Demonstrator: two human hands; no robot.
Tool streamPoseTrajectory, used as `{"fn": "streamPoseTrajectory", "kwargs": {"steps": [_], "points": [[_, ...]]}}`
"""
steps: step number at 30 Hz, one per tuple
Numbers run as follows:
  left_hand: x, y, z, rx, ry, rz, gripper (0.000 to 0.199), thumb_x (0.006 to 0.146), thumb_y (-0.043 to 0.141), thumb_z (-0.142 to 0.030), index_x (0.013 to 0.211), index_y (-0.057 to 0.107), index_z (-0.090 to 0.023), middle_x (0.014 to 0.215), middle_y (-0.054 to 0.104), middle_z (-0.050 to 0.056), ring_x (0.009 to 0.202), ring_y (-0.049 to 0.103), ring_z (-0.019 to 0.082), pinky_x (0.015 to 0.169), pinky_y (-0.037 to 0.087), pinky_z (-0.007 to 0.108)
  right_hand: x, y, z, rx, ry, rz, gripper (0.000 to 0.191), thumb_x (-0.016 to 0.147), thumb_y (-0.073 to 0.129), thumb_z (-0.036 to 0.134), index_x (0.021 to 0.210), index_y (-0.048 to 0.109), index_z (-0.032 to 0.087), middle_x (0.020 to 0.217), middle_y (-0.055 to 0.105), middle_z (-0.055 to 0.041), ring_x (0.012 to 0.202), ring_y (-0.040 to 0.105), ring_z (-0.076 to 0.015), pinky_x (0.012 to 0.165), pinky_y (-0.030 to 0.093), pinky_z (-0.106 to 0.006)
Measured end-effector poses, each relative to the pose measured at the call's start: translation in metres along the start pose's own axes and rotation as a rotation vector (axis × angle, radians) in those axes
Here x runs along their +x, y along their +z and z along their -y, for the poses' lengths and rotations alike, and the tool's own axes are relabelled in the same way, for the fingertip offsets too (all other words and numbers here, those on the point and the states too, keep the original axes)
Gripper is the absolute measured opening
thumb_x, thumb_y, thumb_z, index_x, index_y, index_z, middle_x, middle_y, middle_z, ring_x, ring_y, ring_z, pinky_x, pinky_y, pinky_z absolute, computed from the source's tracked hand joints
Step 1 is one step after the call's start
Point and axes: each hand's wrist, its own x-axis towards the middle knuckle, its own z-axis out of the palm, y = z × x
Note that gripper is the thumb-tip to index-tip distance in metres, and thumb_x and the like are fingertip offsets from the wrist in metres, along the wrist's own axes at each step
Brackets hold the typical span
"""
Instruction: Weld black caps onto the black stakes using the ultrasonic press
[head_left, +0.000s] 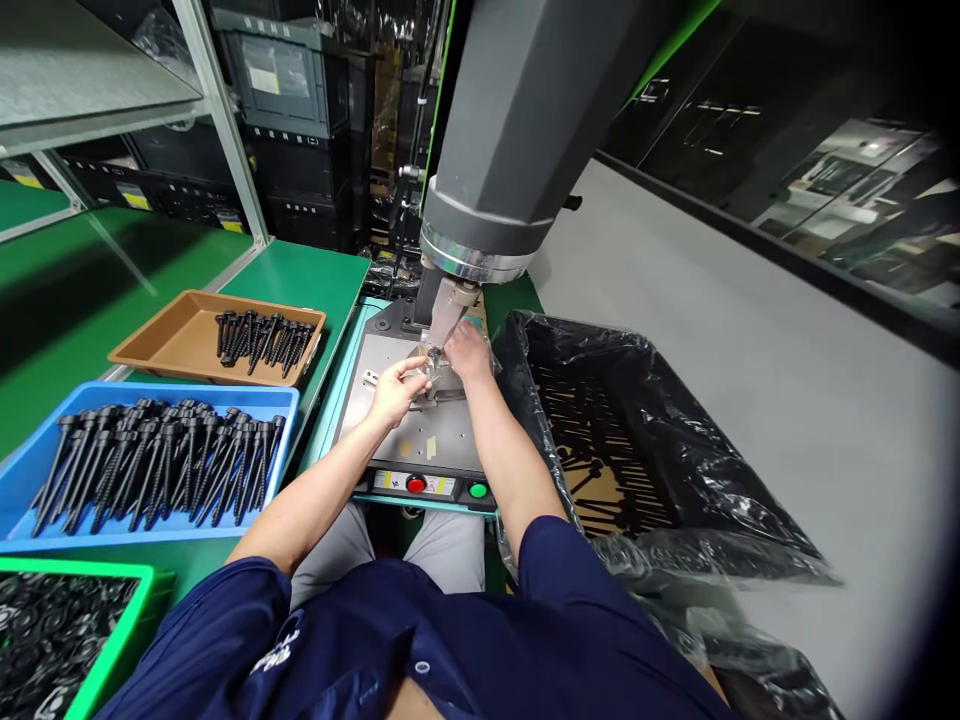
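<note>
Beneath the head of a large grey machine (487, 190), both hands are at a small fixture on a metal plate (375, 430). My left hand (400, 388) is closed, thumb and index finger pinched at a small part beside the fixture; the part is too small to name. My right hand (468, 352) reaches to the right side of the machine's metal tool (445, 318), and its fingertips are hidden from view. A clear guard surrounds the spot between the hands. On the plate's front edge are a red button (415, 484) and a green button (478, 490).
At left, a brown tray (157, 345) and a blue tray (292, 410) hold black screw-like parts. A green bin (146, 600) holds black rings. On the right stands a box lined with black plastic (720, 480), with long dark parts inside. Dark crates (292, 160) are stacked behind.
</note>
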Motion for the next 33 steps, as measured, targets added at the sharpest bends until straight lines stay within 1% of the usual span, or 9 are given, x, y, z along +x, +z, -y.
{"fn": "streamPoseTrajectory", "kwargs": {"steps": [3, 6, 9, 12, 15, 18, 22, 27, 33], "points": [[-0.006, 0.004, 0.004, 0.017, 0.009, 0.004, 0.054, 0.066, 0.079, -0.026, 0.116, 0.063, -0.012, 0.082, 0.071, 0.005, 0.066, 0.065, 0.014, 0.067, 0.051, 0.028, 0.008, -0.004, 0.008, 0.204, 0.062, -0.001, 0.027, 0.094, 0.035, 0.041, 0.095, 0.057, 0.026, 0.123, 0.063, -0.0077, 0.098, 0.066, -0.0207, 0.082, 0.056, -0.045], [-0.008, 0.008, 0.008, 0.027, 0.036, 0.0, 0.058, 0.067, 0.078, -0.024, 0.121, 0.06, -0.014, 0.102, 0.069, 0.008, 0.067, 0.065, 0.012, 0.068, 0.053, 0.028, 0.005, -0.013, 0.005, 0.362, 0.175, -0.072, 0.028, 0.096, 0.031, 0.039, 0.101, 0.056, 0.027, 0.128, 0.06, -0.0057, 0.102, 0.066, -0.0204, 0.084, 0.055, -0.048], [-0.005, 0.012, 0.011, 0.016, 0.048, -0.021, 0.061, 0.068, 0.078, -0.023, 0.125, 0.057, -0.016, 0.114, 0.064, 0.009, 0.066, 0.065, 0.01, 0.065, 0.053, 0.026, -0.004, -0.021, -0.007, 0.329, 0.336, -0.178, 0.026, 0.097, 0.032, 0.037, 0.102, 0.055, 0.026, 0.121, 0.063, -0.0065, 0.096, 0.068, -0.0194, 0.082, 0.057, -0.045], [0.0, 0.014, 0.012, 0.02, 0.039, -0.052, 0.062, 0.069, 0.078, -0.02, 0.126, 0.055, -0.014, 0.108, 0.064, 0.009, 0.065, 0.064, 0.009, 0.062, 0.052, 0.025, -0.017, -0.024, -0.025, 0.209, 0.452, -0.22, 0.014, 0.093, 0.046, 0.033, 0.095, 0.055, 0.023, 0.102, 0.068, -0.0072, 0.084, 0.068, -0.0181, 0.077, 0.058, -0.038], [0.003, 0.015, 0.012, 0.047, 0.044, -0.066, 0.06, 0.07, 0.077, -0.019, 0.126, 0.056, -0.013, 0.107, 0.062, 0.009, 0.065, 0.063, 0.009, 0.06, 0.051, 0.024, -0.033, -0.024, -0.039, 0.178, 0.463, -0.217, 0.008, 0.085, 0.06, 0.026, 0.089, 0.055, 0.022, 0.086, 0.069, -0.0053, 0.077, 0.068, -0.018, 0.073, 0.058, -0.034], [0.003, 0.014, 0.012, 0.069, 0.058, -0.064, 0.059, 0.071, 0.076, -0.02, 0.126, 0.056, -0.014, 0.107, 0.06, 0.008, 0.065, 0.063, 0.009, 0.06, 0.052, 0.024, -0.052, -0.026, -0.045, 0.18, 0.452, -0.208, 0.01, 0.081, 0.065, 0.02, 0.087, 0.057, 0.021, 0.08, 0.069, -0.0039, 0.077, 0.068, -0.0176, 0.076, 0.058, -0.034], [0.004, 0.012, 0.014, 0.083, 0.076, -0.054, 0.057, 0.073, 0.072, -0.019, 0.128, 0.056, -0.015, 0.107, 0.06, 0.007, 0.065, 0.062, 0.009, 0.06, 0.051, 0.023, -0.081, -0.029, -0.043, 0.187, 0.427, -0.15, 0.01, 0.079, 0.068, 0.016, 0.086, 0.063, 0.02, 0.085, 0.071, -0.0043, 0.083, 0.069, -0.0169, 0.085, 0.057, -0.035], [0.012, 0.007, 0.019, 0.182, 0.124, -0.066, 0.056, 0.073, 0.072, -0.021, 0.127, 0.059, -0.017, 0.108, 0.061, 0.006, 0.061, 0.056, 0.006, 0.058, 0.048, 0.022, -0.115, -0.03, -0.034, 0.176, 0.429, -0.059, 0.01, 0.076, 0.071, 0.015, 0.085, 0.069, 0.018, 0.091, 0.074, -0.0067, 0.089, 0.07, -0.019, 0.092, 0.055, -0.039], [0.018, 0.004, 0.019, 0.253, 0.164, -0.077, 0.054, 0.074, 0.071, -0.023, 0.127, 0.061, -0.017, 0.12, 0.058, 0.01, 0.062, 0.056, 0.007, 0.06, 0.049, 0.023, -0.133, -0.032, -0.021, 0.196, 0.42, -0.007, 0.019, 0.073, 0.074, 0.016, 0.092, 0.071, 0.02, 0.104, 0.073, -0.0081, 0.102, 0.068, -0.0218, 0.095, 0.053, -0.041]]}}
